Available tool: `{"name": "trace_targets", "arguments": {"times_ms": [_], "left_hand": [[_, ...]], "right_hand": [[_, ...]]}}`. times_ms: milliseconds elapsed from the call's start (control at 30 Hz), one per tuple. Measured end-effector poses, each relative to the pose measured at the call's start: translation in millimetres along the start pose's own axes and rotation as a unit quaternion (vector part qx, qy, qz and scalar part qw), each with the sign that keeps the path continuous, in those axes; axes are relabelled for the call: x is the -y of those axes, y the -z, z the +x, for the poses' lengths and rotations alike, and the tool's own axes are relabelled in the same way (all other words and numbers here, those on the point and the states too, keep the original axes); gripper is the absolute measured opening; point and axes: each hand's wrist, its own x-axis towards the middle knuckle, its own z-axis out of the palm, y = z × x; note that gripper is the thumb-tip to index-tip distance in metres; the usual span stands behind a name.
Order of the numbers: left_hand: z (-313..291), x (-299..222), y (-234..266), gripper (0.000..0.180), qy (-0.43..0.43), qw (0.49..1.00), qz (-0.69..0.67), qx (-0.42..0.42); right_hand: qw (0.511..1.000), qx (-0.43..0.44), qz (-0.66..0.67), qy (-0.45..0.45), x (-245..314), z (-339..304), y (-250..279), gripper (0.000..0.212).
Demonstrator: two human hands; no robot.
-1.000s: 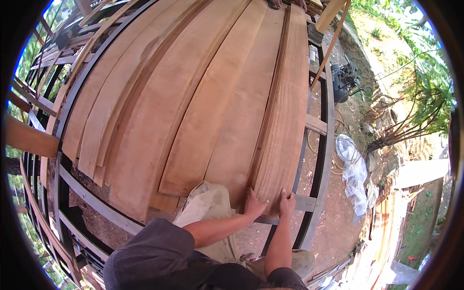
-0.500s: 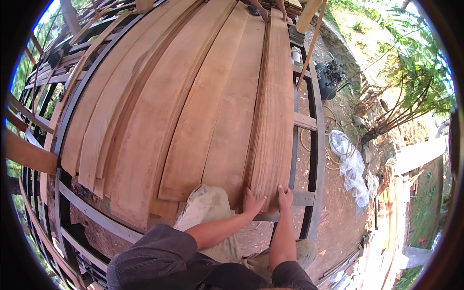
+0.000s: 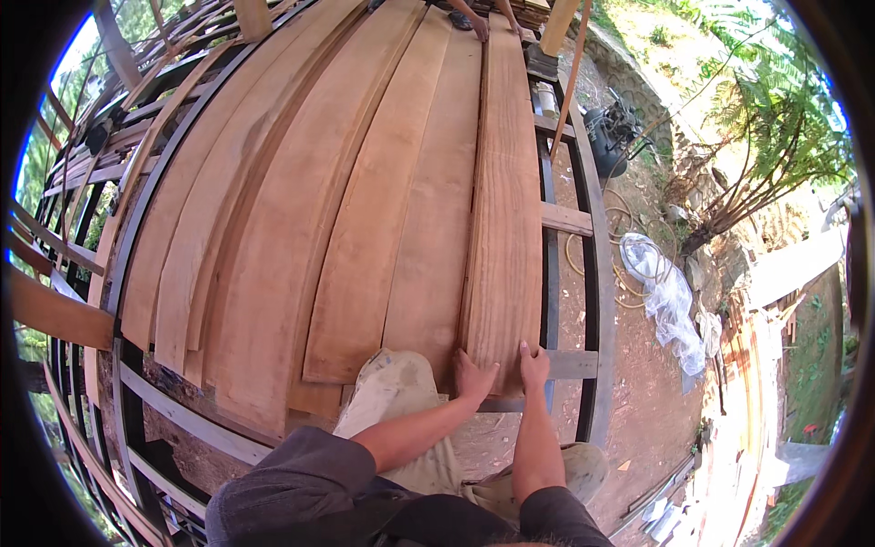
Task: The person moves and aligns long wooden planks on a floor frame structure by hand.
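Note:
A long brown plank [image 3: 507, 210] with dark grain lies at the right end of a row of boards, apparently on top of other boards. My left hand [image 3: 475, 376] grips its near end at the left edge, thumb over the top face. My right hand [image 3: 534, 366] holds the right edge close to the same end, thumb pointing up; its fingertips are partly hidden. At the plank's far end, another person's hands [image 3: 498, 27] hold both edges. Left of the plank lie several wide, smooth boards [image 3: 365, 246] side by side.
A dark metal frame [image 3: 597, 301] with wooden crosspieces [image 3: 567, 219] carries the boards. To the right are a dark tank-like machine [image 3: 609, 137], a yellowish hose [image 3: 629, 296], clear plastic sheeting [image 3: 670, 310] and a fern [image 3: 747, 173]. Upright posts [image 3: 558, 27] stand by the far end.
The plank has shifted slightly left, showing a bit more of the crosspieces on its right. Both my hands keep hold of it. The whole view has moved slightly.

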Motion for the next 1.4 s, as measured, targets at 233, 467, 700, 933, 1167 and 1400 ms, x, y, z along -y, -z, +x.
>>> {"name": "trace_targets", "arguments": {"times_ms": [233,467,700,933,1167,1400], "left_hand": [[4.0,6.2,8.7,0.1,0.018,0.999,-0.037,0.011],[-4.4,8.8,3.5,0.095,-0.045,0.998,-0.033,-0.011],[-5.2,-5.1,20.1,0.08,-0.038,0.996,-0.08,0.032],[-7.5,-39.0,144.0,0.044,-0.113,0.965,-0.224,0.07],[57.2,-14.6,372.0,0.078,-0.193,0.865,0.3,-0.353],[87.0,54.6,424.7,0.075,-0.192,0.831,0.414,-0.319]], "right_hand": [[0.999,-0.007,-0.027,-0.023,10.2,-9.4,-5.4,0.054],[0.999,0.005,-0.026,-0.045,4.9,-3.3,-1.3,0.052],[0.999,0.001,-0.034,-0.038,21.6,-18.2,4.4,0.06],[0.976,-0.056,-0.201,0.065,45.3,-98.4,-1.8,0.078],[0.943,0.122,-0.258,0.17,62.7,-138.0,-21.3,0.09],[0.927,0.147,-0.3,0.172,71.3,-135.1,-18.3,0.089]]}}
